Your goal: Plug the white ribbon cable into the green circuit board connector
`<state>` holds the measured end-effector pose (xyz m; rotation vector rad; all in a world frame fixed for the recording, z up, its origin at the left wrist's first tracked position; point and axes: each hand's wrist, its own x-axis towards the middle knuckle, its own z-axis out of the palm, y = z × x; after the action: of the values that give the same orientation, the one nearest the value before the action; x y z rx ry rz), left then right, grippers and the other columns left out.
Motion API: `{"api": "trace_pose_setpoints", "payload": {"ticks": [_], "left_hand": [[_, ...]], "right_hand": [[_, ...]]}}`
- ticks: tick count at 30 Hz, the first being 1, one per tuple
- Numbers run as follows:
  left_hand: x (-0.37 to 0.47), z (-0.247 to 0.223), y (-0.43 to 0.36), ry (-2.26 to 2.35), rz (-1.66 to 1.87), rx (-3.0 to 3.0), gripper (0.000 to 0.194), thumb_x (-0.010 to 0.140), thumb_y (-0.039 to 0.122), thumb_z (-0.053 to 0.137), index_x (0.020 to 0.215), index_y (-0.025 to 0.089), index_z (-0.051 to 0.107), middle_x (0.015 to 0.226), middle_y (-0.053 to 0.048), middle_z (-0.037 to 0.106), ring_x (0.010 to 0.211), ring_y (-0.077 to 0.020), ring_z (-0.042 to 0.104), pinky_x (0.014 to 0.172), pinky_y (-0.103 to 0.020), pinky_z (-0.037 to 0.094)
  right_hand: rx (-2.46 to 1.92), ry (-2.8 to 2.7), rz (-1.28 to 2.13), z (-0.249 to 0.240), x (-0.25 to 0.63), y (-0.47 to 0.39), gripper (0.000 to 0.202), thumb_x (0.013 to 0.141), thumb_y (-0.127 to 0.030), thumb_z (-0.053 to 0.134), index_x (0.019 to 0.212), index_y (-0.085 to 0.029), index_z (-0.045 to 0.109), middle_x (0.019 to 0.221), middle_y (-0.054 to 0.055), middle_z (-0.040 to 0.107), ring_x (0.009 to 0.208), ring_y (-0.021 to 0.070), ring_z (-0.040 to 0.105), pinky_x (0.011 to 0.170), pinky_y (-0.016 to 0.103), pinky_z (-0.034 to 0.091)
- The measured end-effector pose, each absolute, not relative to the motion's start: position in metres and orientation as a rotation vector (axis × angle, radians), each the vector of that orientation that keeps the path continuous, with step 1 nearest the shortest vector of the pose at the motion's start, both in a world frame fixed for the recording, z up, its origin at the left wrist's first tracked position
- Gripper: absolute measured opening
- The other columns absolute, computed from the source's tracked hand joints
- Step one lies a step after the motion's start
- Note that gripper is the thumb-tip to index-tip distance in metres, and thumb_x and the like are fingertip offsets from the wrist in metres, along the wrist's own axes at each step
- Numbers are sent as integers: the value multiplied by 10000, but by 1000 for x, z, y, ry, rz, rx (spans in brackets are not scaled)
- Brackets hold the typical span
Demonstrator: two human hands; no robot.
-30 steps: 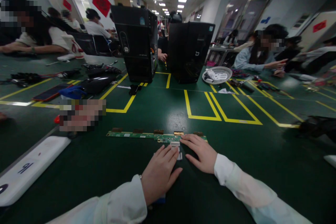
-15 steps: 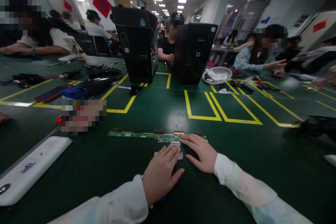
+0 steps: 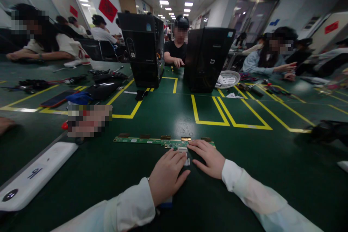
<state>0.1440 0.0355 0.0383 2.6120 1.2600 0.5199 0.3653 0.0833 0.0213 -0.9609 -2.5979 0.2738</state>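
A long, narrow green circuit board [image 3: 148, 140] lies across the dark green table, with copper-coloured tabs along its far edge. My left hand [image 3: 168, 174] rests palm down, fingers stretched onto a white connector [image 3: 182, 149] and a pale flat piece [image 3: 187, 161] at the board's near side. Its palm hides part of them. My right hand [image 3: 208, 158] lies flat with fingers spread, its fingertips on the right part of the board. Under my left wrist, a blue item [image 3: 166, 203] shows partly.
Two black computer towers [image 3: 141, 50] stand at the back. A white basket [image 3: 229, 79] sits behind the right one. At left are a white device [image 3: 38, 177], a blurred-out object and cables [image 3: 35, 84]. Several people sit around; one person's hand [image 3: 178, 61] is between the towers.
The right tower has tilted or shifted to the right, and the hand of the person behind it has moved. My left hand has shifted very slightly; my right hand stays in place.
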Motion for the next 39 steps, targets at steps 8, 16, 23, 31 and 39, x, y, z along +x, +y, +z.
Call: {"api": "trace_pose_setpoints", "payload": {"ticks": [8,16,23,31,39], "left_hand": [[137,45,41,1182,529,2648,351,949,335,392,1248,228,543,1276,-37,607,1194,-195,516,1115,-482,271],[93,66,27,1459,344,2720,423,933,385,422,1319,235,511,1355,-69,553,1246,-233,498,1083,-490,336],[13,37,-11,1731,205,2518,477,927,447,373,1353,263,484,1413,-63,498,1253,-254,504,1073,-523,351],[-14,-7,-38,1905,436,2550,478,936,414,375,1395,288,419,1461,-39,438,1325,-245,419,1085,-511,337],[2,0,-12,1951,543,2510,475,924,434,369,1320,221,520,1384,-84,526,1271,-263,482,1083,-513,340]], "right_hand": [[-973,-2606,214,17,366,83,452,902,-286,482,1336,-162,462,1334,141,503,1243,246,436,1046,464,377],[-969,-2612,186,14,366,84,429,912,-288,466,1315,-143,482,1325,144,512,1226,242,454,1041,444,391],[-977,-2605,183,12,367,85,427,917,-301,457,1319,-161,484,1313,139,519,1220,246,465,1040,451,395],[-968,-2598,186,13,367,85,422,923,-308,445,1322,-177,481,1314,136,517,1224,246,467,1036,461,401],[-976,-2610,186,14,368,85,430,919,-301,452,1328,-171,475,1308,142,516,1217,241,470,1034,446,401]]}}
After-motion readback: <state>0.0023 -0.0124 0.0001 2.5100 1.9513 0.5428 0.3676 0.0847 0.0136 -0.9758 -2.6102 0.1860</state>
